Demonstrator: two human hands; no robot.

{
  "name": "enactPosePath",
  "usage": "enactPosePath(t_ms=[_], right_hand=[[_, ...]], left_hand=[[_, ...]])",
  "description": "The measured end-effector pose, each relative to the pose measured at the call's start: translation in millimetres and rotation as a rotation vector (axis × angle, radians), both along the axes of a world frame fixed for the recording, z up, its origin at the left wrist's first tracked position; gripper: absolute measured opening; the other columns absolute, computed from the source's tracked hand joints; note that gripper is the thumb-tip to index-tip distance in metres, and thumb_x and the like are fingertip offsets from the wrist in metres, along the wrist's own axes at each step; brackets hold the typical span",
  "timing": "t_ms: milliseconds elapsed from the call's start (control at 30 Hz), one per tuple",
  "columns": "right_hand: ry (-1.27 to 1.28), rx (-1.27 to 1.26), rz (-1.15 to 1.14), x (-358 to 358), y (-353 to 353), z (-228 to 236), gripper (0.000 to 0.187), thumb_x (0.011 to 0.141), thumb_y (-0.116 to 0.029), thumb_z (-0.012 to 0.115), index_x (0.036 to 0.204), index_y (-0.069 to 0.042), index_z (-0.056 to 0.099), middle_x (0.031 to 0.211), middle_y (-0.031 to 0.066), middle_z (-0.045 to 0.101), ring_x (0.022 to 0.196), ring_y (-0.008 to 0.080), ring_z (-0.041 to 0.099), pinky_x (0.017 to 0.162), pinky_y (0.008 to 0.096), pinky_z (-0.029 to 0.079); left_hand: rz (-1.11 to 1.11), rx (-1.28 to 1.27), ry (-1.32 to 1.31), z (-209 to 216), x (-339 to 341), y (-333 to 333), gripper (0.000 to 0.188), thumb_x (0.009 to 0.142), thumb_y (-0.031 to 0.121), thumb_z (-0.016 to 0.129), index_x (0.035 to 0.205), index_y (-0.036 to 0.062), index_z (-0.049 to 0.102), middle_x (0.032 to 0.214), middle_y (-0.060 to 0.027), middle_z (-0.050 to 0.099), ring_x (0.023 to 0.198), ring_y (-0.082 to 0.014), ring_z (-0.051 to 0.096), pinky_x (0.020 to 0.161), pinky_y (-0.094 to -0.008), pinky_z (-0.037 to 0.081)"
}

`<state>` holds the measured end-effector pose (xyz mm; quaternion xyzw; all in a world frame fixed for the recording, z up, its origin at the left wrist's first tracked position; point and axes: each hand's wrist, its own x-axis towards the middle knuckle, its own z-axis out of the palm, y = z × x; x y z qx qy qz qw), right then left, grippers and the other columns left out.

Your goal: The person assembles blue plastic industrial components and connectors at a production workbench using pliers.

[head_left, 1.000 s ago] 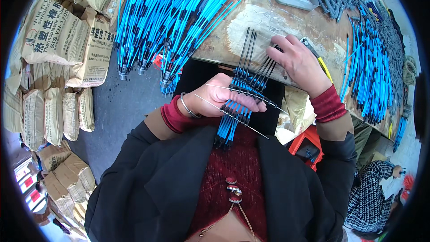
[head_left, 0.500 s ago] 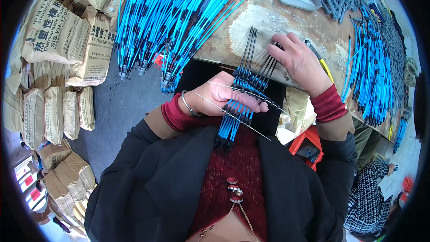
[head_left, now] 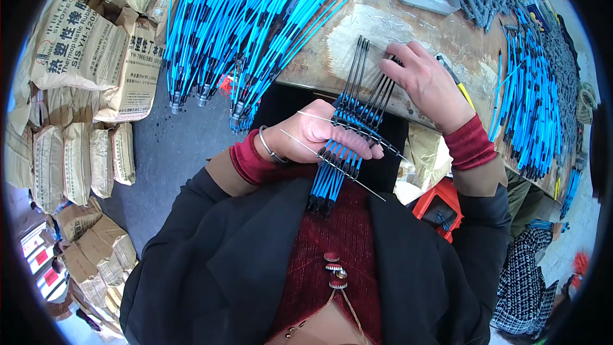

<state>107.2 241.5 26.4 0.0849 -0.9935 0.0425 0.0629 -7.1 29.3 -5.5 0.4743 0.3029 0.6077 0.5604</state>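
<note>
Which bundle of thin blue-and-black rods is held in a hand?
The small central bundle, in the bare left hand, crossed by two thin pale rods; the upper-left bundles and right-side pile lie unheld.

Near edge of the table [head_left: 311, 67] has a gap between the blue bundle [head_left: 220, 9] and black rods [head_left: 356, 67] poking over; tray [head_left: 426, 6] kinda blocks farther back.

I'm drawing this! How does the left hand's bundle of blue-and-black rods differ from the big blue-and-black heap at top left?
The bundle is smaller than the heap. The left hand holds the bundle; nobody holds the heap. Pale wires cross the bundle; none show across the heap. Both mix blue and black.
</note>
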Motion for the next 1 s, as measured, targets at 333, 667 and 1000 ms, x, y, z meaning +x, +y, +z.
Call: enactPosePath(t_ms=[333, 667, 1000], right_hand=[[0.013, -0.023, 0.020, -9, 1, -4, 0.019, 0.075, -0.006, 0.051, 0.095, -0.005, 0.051, 0.104, 0.0111, 0.052, 0.092, 0.0290, 0.052, 0.079, 0.0352, 0.047], [-0.001, 0.069, -0.022, -17, -9, -1, 0.031, 0.075, -0.006, 0.052, 0.106, -0.009, 0.052, 0.104, 0.0097, 0.052, 0.093, 0.0268, 0.052, 0.078, 0.0340, 0.048], [0.048, -0.032, -0.055, 21, -50, 0, 0.040, 0.072, 0.001, 0.052, 0.109, -0.012, 0.053, 0.112, 0.0138, 0.052, 0.096, 0.0305, 0.054, 0.080, 0.0366, 0.048]], left_hand=[[0.011, 0.087, 0.082, -2, -3, 5, 0.020, 0.079, 0.004, 0.065, 0.099, 0.0049, 0.067, 0.100, -0.0107, 0.067, 0.095, -0.0249, 0.065, 0.084, -0.0321, 0.050], [0.009, 0.081, 0.088, -5, -3, 5, 0.021, 0.079, 0.004, 0.066, 0.099, 0.0048, 0.066, 0.098, -0.0108, 0.068, 0.094, -0.0257, 0.065, 0.083, -0.0319, 0.051], [0.020, 0.535, 0.604, 14, 15, -25, 0.021, 0.075, 0.003, 0.066, 0.096, 0.0043, 0.064, 0.098, -0.0133, 0.065, 0.083, -0.0296, 0.064, 0.071, -0.0340, 0.051]])
